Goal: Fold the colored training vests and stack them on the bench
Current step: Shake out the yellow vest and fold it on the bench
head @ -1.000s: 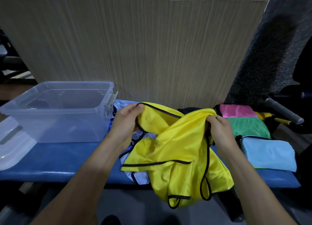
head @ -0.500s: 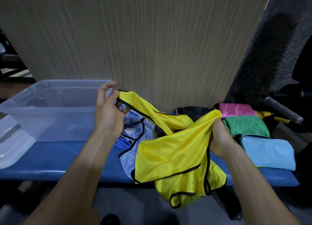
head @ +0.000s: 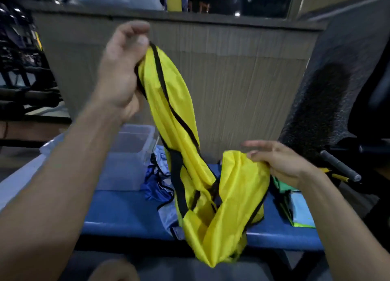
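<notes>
The left hand (head: 124, 69), which a second ago gripped the yellow vest (head: 213, 187) low over the counter (head: 126, 215), has swung up toward 11 o'clock, drawing one black-trimmed edge into a long, taut band. The right hand (head: 280, 164) has loosened, its fingers (head: 259, 146) now stretched out over the bunched cloth at 3 o'clock. The view has tilted upward, and the vest's lower folds now sag past the counter's front edge.

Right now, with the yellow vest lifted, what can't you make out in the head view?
- Folded stack at the bench's right end: mostly behind the right hand and yellow vest; count unclear.
- Blue vests: partly behind the yellow vest; number unclear.
- Left hand: motion-blurred; exact grip uncertain.
- Clear bin: left part hidden by the left forearm.
</notes>
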{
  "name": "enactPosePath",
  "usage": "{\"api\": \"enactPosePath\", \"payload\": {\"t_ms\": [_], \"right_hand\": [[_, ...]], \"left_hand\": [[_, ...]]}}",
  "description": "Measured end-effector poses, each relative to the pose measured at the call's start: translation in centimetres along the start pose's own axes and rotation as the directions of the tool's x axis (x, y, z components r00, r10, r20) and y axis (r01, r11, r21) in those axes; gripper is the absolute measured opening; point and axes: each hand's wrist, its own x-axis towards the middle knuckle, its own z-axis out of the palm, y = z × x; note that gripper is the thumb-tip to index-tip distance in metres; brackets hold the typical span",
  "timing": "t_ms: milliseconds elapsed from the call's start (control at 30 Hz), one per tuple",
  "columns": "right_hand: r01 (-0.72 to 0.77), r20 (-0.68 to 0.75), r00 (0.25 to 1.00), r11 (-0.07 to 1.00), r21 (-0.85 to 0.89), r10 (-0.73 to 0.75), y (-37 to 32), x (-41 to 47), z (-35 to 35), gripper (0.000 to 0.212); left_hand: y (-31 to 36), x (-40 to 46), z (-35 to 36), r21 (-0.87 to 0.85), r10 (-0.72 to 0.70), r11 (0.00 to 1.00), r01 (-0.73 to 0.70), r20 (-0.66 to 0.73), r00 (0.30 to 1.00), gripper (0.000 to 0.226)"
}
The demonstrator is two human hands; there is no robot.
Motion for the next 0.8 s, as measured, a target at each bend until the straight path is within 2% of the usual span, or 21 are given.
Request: {"api": "enactPosePath", "payload": {"t_ms": [33,67,133,200,233,267,333,433,467,533,567,633,733,800], "right_hand": [[0.065,-0.047,0.997,0.998,-0.003,-0.066,-1.6,-0.5,-0.3,0.036],[0.127,-0.115,0.984,0.989,-0.078,-0.135,-3.1,-0.8,-0.6,0.037],[0.206,-0.237,0.923,0.911,-0.358,-0.302,-5.3,-1.3,-1.2,0.031],[0.194,-0.283,0.85,0.763,-0.616,-0.445,-6.9,-1.8,-1.5,0.023],[0.19,-0.279,0.824,0.704,-0.684,-0.494,-7.7,-2.0,-1.5,0.021],[0.199,-0.268,0.807,0.671,-0.714,-0.525,-8.3,-2.3,-1.3,0.019],[0.219,-0.261,0.803,0.673,-0.707,-0.536,-9.1,-2.8,-0.7,0.016],[0.192,-0.337,0.829,0.793,-0.577,-0.446,-9.1,-2.4,0.4,0.026],[0.206,-0.372,0.841,0.869,-0.45,-0.392,-9.1,-2.5,1.0,0.03],[0.251,-0.405,0.881,0.967,-0.041,-0.246,-9.7,-2.6,2.0,0.034],[0.258,-0.388,0.903,0.954,0.152,-0.183,-10.3,-2.8,2.6,0.035],[0.269,-0.334,0.932,0.886,0.378,-0.14,-11.5,-3.1,3.7,0.033],[0.29,-0.309,0.938,0.847,0.446,-0.159,-13.2,-3.0,5.0,0.031],[0.295,-0.322,0.933,0.857,0.422,-0.163,-13.9,-3.0,5.7,0.026]], "left_hand": [[2.1,1.0,0.2,0.016,0.075,0.997,-0.075,0.025,0.997,0.015],[3.8,1.9,0.3,0.065,0.139,0.988,-0.143,0.059,0.989,0.017],[6.1,3.1,0.7,0.275,0.195,0.933,-0.231,0.154,0.969,0.016],[6.8,3.5,1.0,0.499,0.157,0.823,-0.271,0.259,0.953,0.019],[6.6,3.6,1.1,0.571,0.111,0.773,-0.275,0.306,0.946,0.022],[6.3,3.5,1.0,0.628,0.052,0.73,-0.269,0.341,0.939,0.027],[5.4,2.7,0.9,0.718,-0.096,0.656,-0.233,0.386,0.917,0.035],[4.4,1.0,1.0,0.809,-0.303,0.558,-0.185,0.406,0.862,0.029],[4.4,0.5,1.1,0.826,-0.369,0.531,-0.188,0.425,0.826,0.028],[4.4,-0.6,1.6,0.833,-0.5,0.509,-0.216,0.491,0.714,0.031],[4.3,-1.2,2.0,0.835,-0.55,0.499,-0.234,0.513,0.659,0.033],[4.1,-2.4,2.7,0.836,-0.601,0.466,-0.291,0.54,0.589,0.034],[2.8,-3.8,3.7,0.825,-0.624,0.441,-0.353,0.565,0.54,0.031],[1.5,-5.0,4.2,0.832,-0.628,0.434,-0.346,0.555,0.545,0.049]]}}
